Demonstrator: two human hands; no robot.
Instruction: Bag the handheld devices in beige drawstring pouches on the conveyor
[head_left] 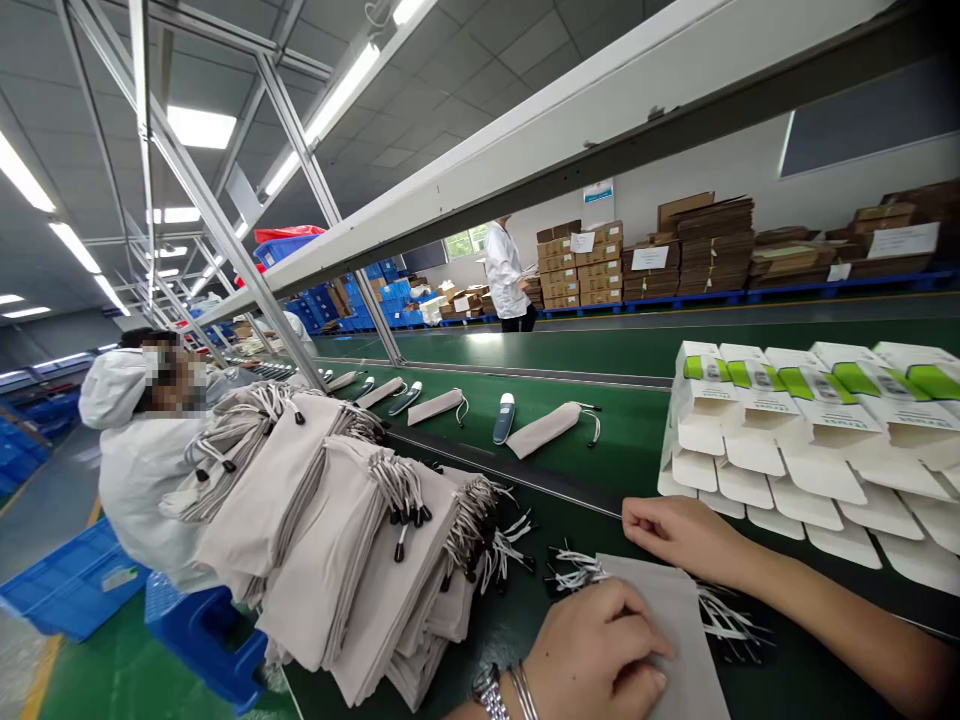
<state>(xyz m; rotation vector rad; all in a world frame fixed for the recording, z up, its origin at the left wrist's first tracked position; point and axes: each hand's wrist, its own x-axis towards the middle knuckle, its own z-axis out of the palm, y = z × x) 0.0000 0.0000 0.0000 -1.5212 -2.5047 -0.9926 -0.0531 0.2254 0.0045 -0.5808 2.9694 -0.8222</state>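
Note:
My left hand (600,645), with a watch and bangles on its wrist, lies over a grey drawstring pouch (694,650). Its fingers are bent and pinched against the cloth. Farther forward, my right hand (679,535) is curled closed by the edge of the green belt, just past the pouch. Whatever its fingers may hold is hidden. White cords with black ends stick out on both sides of the pouch. To the left of my hands is a big heap of similar drawstring pouches (322,530), their cords bunched at one end.
White-and-green cartons (802,430) stand open in rows at right. Along the green belt (480,375) lie a filled pouch (551,430) and a dark blue handheld device (505,418), with more beyond. A co-worker (150,460) sits at left near a blue stool (202,635). A metal frame crosses overhead.

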